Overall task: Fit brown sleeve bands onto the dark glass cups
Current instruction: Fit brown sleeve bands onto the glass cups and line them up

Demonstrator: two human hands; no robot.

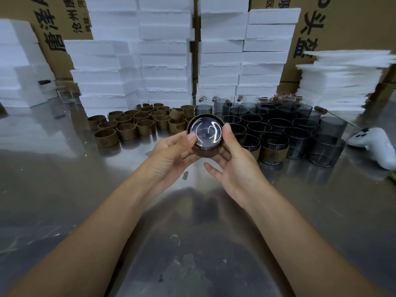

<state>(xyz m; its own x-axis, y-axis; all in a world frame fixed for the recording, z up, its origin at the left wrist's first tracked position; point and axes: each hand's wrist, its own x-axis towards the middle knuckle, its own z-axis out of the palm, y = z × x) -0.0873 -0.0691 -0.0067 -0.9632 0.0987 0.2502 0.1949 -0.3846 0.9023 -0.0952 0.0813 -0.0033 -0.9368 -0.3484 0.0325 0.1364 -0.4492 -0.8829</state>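
Both hands hold one dark glass cup above the steel table, its round base turned toward me. A brown sleeve band wraps the cup's wall. My left hand grips the left side with the thumb on the base rim. On the right side my right hand grips it, thumb at the rim. Several loose brown bands stand at the left. Several bare dark cups stand at the right, and a banded cup stands in their front row.
Stacks of white foam boxes and cardboard cartons line the back. A pile of thin foam sheets sits at the far right, with a white controller-like device in front of it. The steel table stretches toward me.
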